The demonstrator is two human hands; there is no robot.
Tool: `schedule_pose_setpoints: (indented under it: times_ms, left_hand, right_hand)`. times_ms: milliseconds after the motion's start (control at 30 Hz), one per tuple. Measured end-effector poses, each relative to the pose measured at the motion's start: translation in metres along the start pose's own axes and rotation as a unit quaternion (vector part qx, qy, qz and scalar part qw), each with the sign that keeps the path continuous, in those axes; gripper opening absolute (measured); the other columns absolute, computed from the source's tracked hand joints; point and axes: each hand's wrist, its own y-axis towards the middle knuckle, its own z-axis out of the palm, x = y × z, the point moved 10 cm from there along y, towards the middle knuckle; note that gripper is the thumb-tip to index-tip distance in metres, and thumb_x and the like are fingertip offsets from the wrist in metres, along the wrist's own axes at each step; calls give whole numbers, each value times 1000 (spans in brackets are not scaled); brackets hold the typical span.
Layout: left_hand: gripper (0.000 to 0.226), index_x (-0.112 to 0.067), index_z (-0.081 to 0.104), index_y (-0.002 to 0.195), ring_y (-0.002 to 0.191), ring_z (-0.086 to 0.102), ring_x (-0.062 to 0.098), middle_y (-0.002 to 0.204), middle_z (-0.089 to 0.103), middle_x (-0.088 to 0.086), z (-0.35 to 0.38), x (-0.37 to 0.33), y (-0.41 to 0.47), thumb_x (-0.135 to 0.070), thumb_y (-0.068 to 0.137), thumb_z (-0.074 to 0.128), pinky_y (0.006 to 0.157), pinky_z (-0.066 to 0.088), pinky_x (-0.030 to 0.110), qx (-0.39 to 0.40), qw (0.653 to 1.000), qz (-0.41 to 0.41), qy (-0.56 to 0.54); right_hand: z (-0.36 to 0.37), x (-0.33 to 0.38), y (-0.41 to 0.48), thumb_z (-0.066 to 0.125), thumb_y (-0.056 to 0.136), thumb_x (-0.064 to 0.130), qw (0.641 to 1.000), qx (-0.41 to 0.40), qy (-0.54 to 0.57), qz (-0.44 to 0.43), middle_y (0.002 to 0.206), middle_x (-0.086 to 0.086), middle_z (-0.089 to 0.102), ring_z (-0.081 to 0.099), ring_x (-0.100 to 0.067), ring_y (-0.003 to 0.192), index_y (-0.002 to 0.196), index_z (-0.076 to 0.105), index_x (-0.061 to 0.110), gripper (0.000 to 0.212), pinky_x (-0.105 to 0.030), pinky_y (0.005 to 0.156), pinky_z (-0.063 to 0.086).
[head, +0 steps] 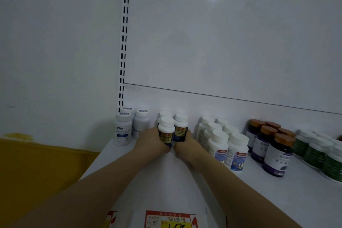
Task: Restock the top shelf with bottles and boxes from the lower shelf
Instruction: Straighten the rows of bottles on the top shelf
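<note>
- Nearest the camera, a red and yellow price tag point(169, 219) sits on the front edge of the shelf point(166, 181), whose white top is bare between the forearms.
- The left hand point(150, 141) is curled around the dark-labelled front bottle point(166, 131), fingers wrapped on its left side and out of sight behind it.
- The right hand point(187, 145) is closed against the right bottle point(181, 127) of the same kind; thumbs nearly meet low in front of the pair.
- Both bottles stand upright on the shelf, touching each other, with a third white cap point(165, 114) just behind them.
- The step in hand looks like seating this pair in line with its row, so the task seems well along here.
- To do it well, I would keep the bases flat and slide rather than lift, pushing evenly from both sides so neither bottle tips.
- Labels should end up facing forward, square to the shelf edge.
- Release one hand at a time, drawing the fingers straight back, since neighbours stand near on both sides.
- To the left stand pale white bottles point(123, 129) near the corner; to the right, a block of white bottles with blue labels point(218, 144).
- Further right are purple bottles with orange caps point(275, 152), then green ones point(314, 150).
- Behind everything is the white back panel point(222, 42), with a slotted upright point(124, 42) at its left edge.
</note>
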Motion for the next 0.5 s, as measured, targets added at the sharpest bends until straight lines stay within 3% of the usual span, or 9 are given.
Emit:
schedule_pose_setpoints:
  times_ms: [100, 167, 200, 300, 333, 400, 500]
  left_hand:
    - [29, -25, 43, 62, 56, 45, 4, 62, 46, -10, 1, 0, 1, -19, 77, 67, 49, 35, 15, 5, 1000, -6, -10]
    - [21, -19, 51, 68, 59, 48, 6, 68, 53, -7, 0, -3, -3, -18, 75, 71, 48, 34, 14, 21, 1000, -2, -17]
    - [16, -16, 58, 77, 66, 54, 10, 76, 59, -3, -2, -4, -6, -19, 74, 73, 50, 37, 14, 25, 999, 4, -21]
    - [36, -9, 62, 107, 97, 63, 20, 106, 66, 7, -14, -12, -26, -21, 75, 75, 70, 45, 22, 40, 999, 16, -17]
    - [35, -7, 61, 108, 101, 62, 21, 106, 65, 8, -23, -16, -35, -21, 78, 74, 71, 45, 23, 43, 999, 23, 2]
    - [25, -5, 60, 93, 89, 60, 21, 93, 57, 9, -47, -18, -49, -23, 80, 72, 61, 42, 22, 42, 998, 27, 36]
    - [28, -5, 59, 78, 75, 53, 19, 80, 56, 7, -92, 8, -61, -24, 74, 78, 63, 43, 24, 17, 999, -8, 35]
  right_hand:
    - [-4, -2, 0, 54, 83, 8, 1000, -17, 9, 14, 124, -15, 52, 52, -26, 110, 134, 31, 7, 56, -38, 95, 46]
    - [-7, -2, -6, 56, 81, 2, 999, -27, 29, 30, 126, -15, 51, 51, -25, 107, 134, 30, 5, 59, -34, 91, 45]
    - [-9, 0, -11, 55, 81, -1, 998, -31, 39, 33, 125, -15, 51, 51, -25, 106, 134, 30, 4, 59, -32, 89, 44]
    - [-33, 28, -29, 54, 89, 8, 995, -96, 24, -3, 139, -16, 43, 43, -27, 127, 146, 21, 4, 66, -28, 94, 35]
    - [-45, 42, -37, 53, 92, 15, 991, -130, 19, -17, 147, -14, 36, 37, -27, 134, 149, 15, 8, 69, -30, 101, 33]
    - [-56, 74, -52, 47, 94, 14, 988, -144, 16, -52, 153, -11, 30, 35, -27, 136, 152, 11, 17, 69, -33, 103, 34]
    - [-44, 124, -71, 39, 92, 4, 987, -94, 21, -129, 152, -8, 32, 45, -15, 111, 152, 16, 18, 66, -19, 78, 40]
